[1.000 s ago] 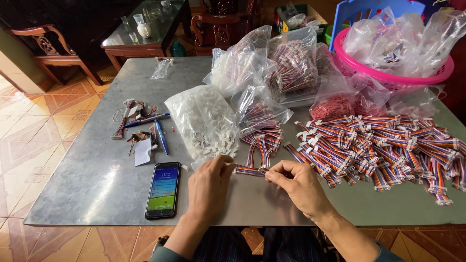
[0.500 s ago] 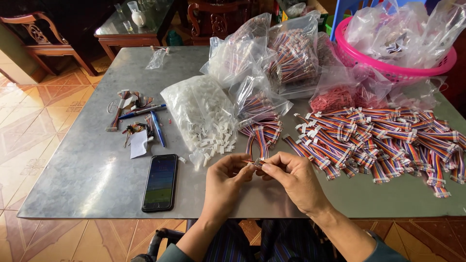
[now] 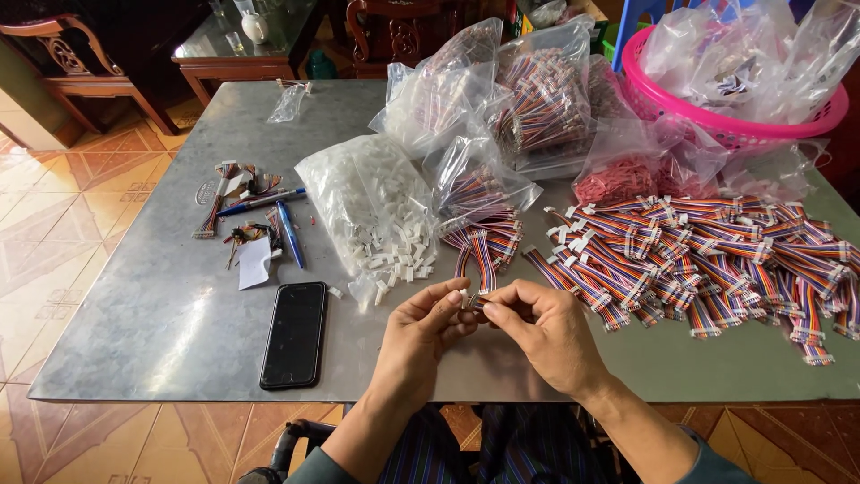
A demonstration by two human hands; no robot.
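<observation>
Hands lifted; cable pile beside.

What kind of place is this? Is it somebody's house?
Probably a home used for piecework: a grey table on tiled floor, carved wooden chairs behind, and heaps of rainbow ribbon cables that both hands are assembling.

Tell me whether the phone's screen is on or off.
Off: the phone lies flat on the grey table, left of the left hand, its screen plain black.
</observation>
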